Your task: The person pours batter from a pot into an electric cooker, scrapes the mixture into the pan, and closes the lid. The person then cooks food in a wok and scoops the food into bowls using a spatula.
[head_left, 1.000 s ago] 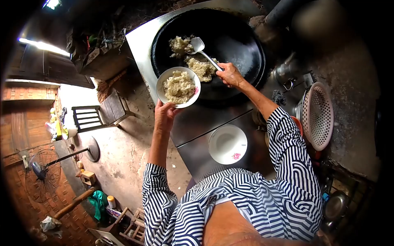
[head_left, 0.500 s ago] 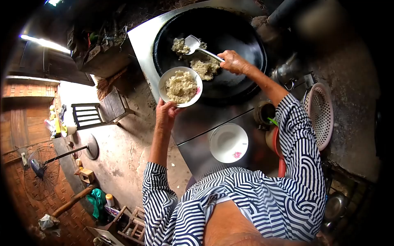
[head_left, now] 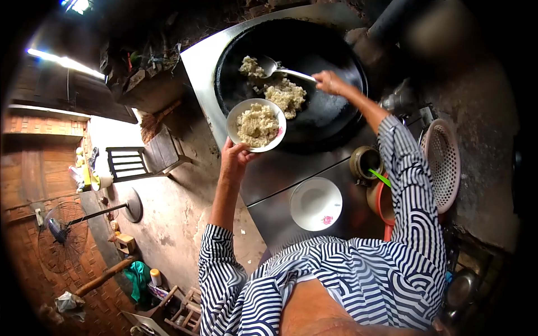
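My left hand point(head_left: 234, 155) grips the near edge of a white bowl point(head_left: 282, 136), which holds a heap of pale cooked rice point(head_left: 257, 125) beside the wok's near rim. Inside the big black wok point(head_left: 330, 112) lie more clumps of rice point(head_left: 286, 96). My right hand point(head_left: 329, 83) is closed round the handle of a metal spatula point(head_left: 268, 66). The spatula's blade touches the small far-left clump of rice. A second white bowl point(head_left: 315, 204), with a pink flower inside, rests on the dark counter near my body.
At the right are a brown jar point(head_left: 363, 162), an orange-rimmed pot point(head_left: 383, 203), a green handle point(head_left: 380, 177), a pink strainer point(head_left: 444, 168) and a kettle point(head_left: 400, 101). A wooden chair point(head_left: 162, 151) and a standing fan point(head_left: 59, 229) are on the left.
My right hand has drawn back to the right with the spatula, whose blade now lies lower against the far-left rice. The jar and orange-rimmed pot show more. The whole view has shifted slightly.
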{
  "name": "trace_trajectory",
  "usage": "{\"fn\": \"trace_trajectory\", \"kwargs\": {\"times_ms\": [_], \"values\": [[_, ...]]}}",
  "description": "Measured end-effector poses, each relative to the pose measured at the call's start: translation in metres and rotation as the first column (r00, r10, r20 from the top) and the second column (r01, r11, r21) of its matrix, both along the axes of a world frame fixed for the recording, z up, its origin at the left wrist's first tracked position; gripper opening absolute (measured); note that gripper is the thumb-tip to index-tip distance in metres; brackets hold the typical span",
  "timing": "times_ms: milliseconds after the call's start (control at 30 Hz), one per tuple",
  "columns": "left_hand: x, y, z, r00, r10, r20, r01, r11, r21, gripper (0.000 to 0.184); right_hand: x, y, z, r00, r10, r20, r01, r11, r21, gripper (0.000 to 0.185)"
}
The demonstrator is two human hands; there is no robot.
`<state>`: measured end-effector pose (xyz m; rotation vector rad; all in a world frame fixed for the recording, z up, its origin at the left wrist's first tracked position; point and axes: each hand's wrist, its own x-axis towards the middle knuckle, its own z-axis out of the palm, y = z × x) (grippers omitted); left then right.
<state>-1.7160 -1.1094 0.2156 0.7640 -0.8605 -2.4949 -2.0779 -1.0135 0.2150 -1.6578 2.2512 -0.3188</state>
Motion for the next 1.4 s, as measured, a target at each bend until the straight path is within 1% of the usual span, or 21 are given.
{"fn": "trace_trajectory", "kwargs": {"times_ms": [67, 133, 167, 267, 333, 400, 467, 500, 533, 600, 633, 667, 733, 800, 867, 933, 1000, 1133, 1200, 1333, 1400], "values": [[0.0, -0.003, 0.003, 1.0, -0.018, -0.001, 0.018, 1.0, -0.007, 0.045, 0.018, 0.015, -0.018, 0.958, -0.226, 0.179, 0.223, 0.974, 0.037, 0.026], [-0.003, -0.002, 0.008, 1.0, 0.0, 0.011, 0.0, 1.0, 0.001, 0.045, 0.026, 0.026, -0.038, 0.913, -0.31, 0.265, 0.328, 0.945, -0.022, 0.04], [-0.004, -0.003, 0.009, 0.999, 0.0, 0.035, 0.0, 1.0, 0.01, 0.045, 0.032, 0.03, -0.035, 0.866, -0.372, 0.333, 0.377, 0.925, 0.054, 0.042], [-0.01, -0.007, 0.01, 0.997, 0.016, 0.072, -0.014, 1.0, -0.027, 0.046, 0.04, 0.041, -0.029, 0.87, -0.338, 0.359, 0.398, 0.911, -0.108, 0.044], [-0.018, -0.01, 0.012, 0.995, 0.044, 0.089, -0.043, 0.999, -0.02, 0.046, 0.049, 0.049, 0.008, 0.808, -0.38, 0.45, 0.439, 0.898, -0.029, 0.043], [-0.027, -0.015, 0.011, 0.992, 0.079, 0.1, -0.08, 0.997, -0.004, 0.047, 0.045, 0.059, 0.026, 0.859, -0.264, 0.44, 0.374, 0.909, -0.184, 0.043], [-0.039, -0.026, 0.004, 0.998, 0.062, 0.021, -0.062, 0.998, -0.003, 0.05, 0.046, 0.071, 0.058, 0.912, -0.231, 0.339, 0.322, 0.915, -0.242, 0.041], [-0.04, -0.036, -0.004, 0.999, 0.038, 0.007, -0.038, 0.998, -0.043, 0.051, 0.05, 0.079, 0.085, 0.959, -0.199, 0.201, 0.256, 0.912, -0.32, 0.04], [-0.047, -0.047, -0.033, 1.0, -0.012, -0.013, 0.009, 0.981, -0.194, 0.051, 0.058, 0.087, 0.105, 0.983, -0.17, 0.064, 0.182, 0.906, -0.382, 0.039], [-0.061, -0.045, -0.012, 0.999, 0.039, -0.008, -0.039, 0.999, -0.006, 0.052, 0.083, 0.101, 0.154, 0.905, -0.195, -0.379, 0.126, 0.972, -0.199, 0.038], [-0.069, -0.042, -0.007, 0.997, 0.066, -0.035, -0.065, 0.998, 0.022, 0.053, 0.088, 0.109, 0.159, 0.838, -0.158, -0.522, 0.046, 0.974, -0.221, 0.04], [-0.077, -0.038, -0.005, 0.994, 0.09, -0.062, -0.087, 0.995, 0.049, 0.054, 0.091, 0.113, 0.166, 0.833, -0.154, -0.531, 0.045, 0.976, -0.212, 0.04], [-0.086, -0.031, 0.0, 0.994, 0.096, -0.055, -0.091, 0.993, 0.078, 0.056, 0.1, 0.123, 0.176, 0.759, -0.049, -0.649, -0.107, 0.974, -0.2, 0.041], [-0.089, -0.022, -0.003, 0.994, 0.076, -0.076, -0.069, 0.994, 0.089, 0.057, 0.099, 0.13, 0.181, 0.768, -0.081, -0.635, -0.071, 0.975, -0.21, 0.042], [-0.091, -0.013, -0.005, 0.989, 0.102, -0.104, -0.09, 0.989, 0.115, 0.055, 0.096, 0.137, 0.186, 0.881, -0.193, -0.431, 0.105, 0.97, -0.218, 0.042], [-0.089, -0.005, -0.006, 0.984, 0.128, -0.123, -0.11, 0.983, 0.145, 0.055, 0.083, 0.148, 0.188, 0.955, -0.291, -0.065, 0.279, 0.948, -0.152, 0.038], [-0.088, -0.005, -0.006, 0.989, 0.094, -0.117, -0.083, 0.992, 0.092, 0.058, 0.077, 0.155, 0.191, 0.88, -0.422, 0.22, 0.425, 0.905, 0.036, 0.039], [-0.083, -0.005, -0.007, 0.994, 0.058, -0.09, -0.053, 0.997, 0.053, 0.061, 0.084, 0.168, 0.189, 0.875, -0.453, 0.172, 0.44, 0.891, 0.112, 0.041], [-0.083, -0.005, -0.007, 0.995, 0.064, -0.076, -0.062, 0.998, 0.03, 0.06, 0.089, 0.173, 0.185, 0.884, -0.452, 0.118, 0.461, 0.886, -0.058, 0.039], [-0.085, -0.005, -0.014, 0.995, 0.101, -0.014, -0.101, 0.995, 0.009, 0.059, 0.091, 0.175, 0.196, 0.922, -0.384, 0.037, 0.384, 0.903, -0.195, 0.04], [-0.086, -0.005, -0.015, 0.994, 0.104, -0.03, -0.103, 0.994, 0.021, 0.058, 0.106, 0.166, 0.21, 0.851, -0.283, -0.442, 0.27, 0.958, -0.093, 0.04]]}}
